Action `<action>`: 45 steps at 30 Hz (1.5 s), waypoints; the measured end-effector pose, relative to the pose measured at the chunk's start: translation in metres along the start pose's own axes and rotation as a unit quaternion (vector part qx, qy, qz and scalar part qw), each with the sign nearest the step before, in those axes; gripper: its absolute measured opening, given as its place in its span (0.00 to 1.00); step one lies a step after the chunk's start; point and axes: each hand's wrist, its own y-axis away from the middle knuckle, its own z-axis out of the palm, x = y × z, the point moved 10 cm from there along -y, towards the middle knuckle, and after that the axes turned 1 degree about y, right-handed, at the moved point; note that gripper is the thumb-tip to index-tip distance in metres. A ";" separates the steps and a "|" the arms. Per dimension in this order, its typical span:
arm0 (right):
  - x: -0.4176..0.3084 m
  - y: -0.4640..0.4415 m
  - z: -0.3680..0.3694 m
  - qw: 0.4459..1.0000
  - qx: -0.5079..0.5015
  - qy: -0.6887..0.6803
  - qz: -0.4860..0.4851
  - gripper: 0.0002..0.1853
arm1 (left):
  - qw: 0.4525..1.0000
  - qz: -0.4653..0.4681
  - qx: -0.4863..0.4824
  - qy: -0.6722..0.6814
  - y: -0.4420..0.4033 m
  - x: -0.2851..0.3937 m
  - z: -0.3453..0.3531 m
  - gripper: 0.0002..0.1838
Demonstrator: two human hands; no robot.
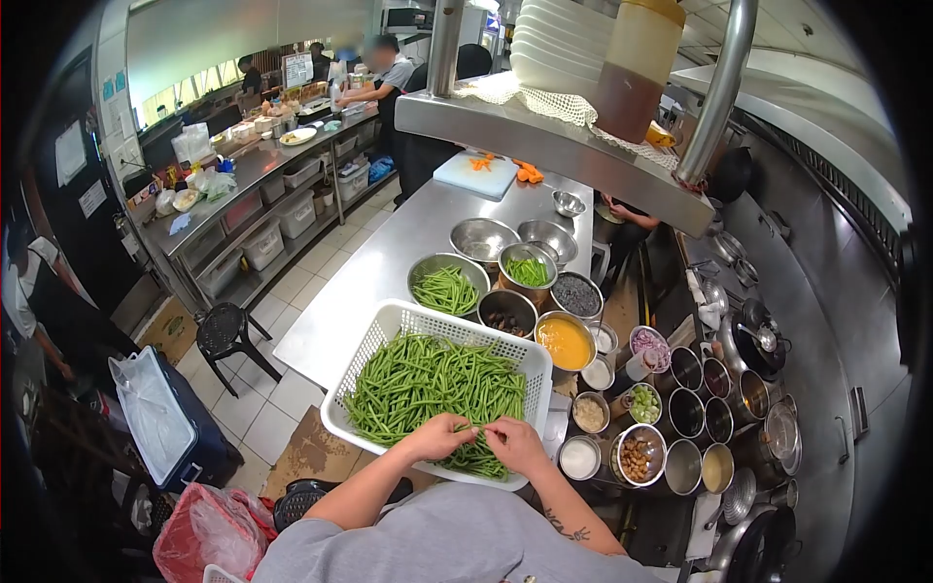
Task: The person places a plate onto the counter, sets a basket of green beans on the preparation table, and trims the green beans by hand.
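A white perforated basket [335, 413] heaped with long green beans [418, 374] stands at the near end of the steel table. Over its near side, my left hand [442, 437] and my right hand [515, 445] almost meet. Both hands are closed, fingertips pinched on what looks like a green bean between them. Just behind the basket, a steel bowl [416, 267] holds more green beans, cut or trimmed. Beside that bowl is a pot of dark pieces [507, 313], and next to it a pot of orange-yellow liquid [566, 342].
Steel pots of ingredients, including fried brown pieces [639, 459], crowd my right side. Overhead hangs a steel shelf [554, 146]. A cutting board [476, 177] with carrots lies at the far end. A black stool [231, 335] and blue bin [180, 418] stand left. Other people work farther back.
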 end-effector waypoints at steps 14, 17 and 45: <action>0.026 -0.011 0.048 0.955 -0.121 -0.262 0.070 0.09 | 0.960 0.016 -0.103 0.260 0.003 0.025 0.012 0.12; 0.039 -0.012 0.040 0.960 -0.072 -0.251 0.105 0.06 | 0.921 0.010 -0.037 0.389 -0.005 0.008 -0.003 0.11; 0.081 0.006 -0.021 0.952 0.211 -0.114 0.188 0.09 | 0.999 -0.014 0.001 -0.030 -0.005 0.015 0.020 0.14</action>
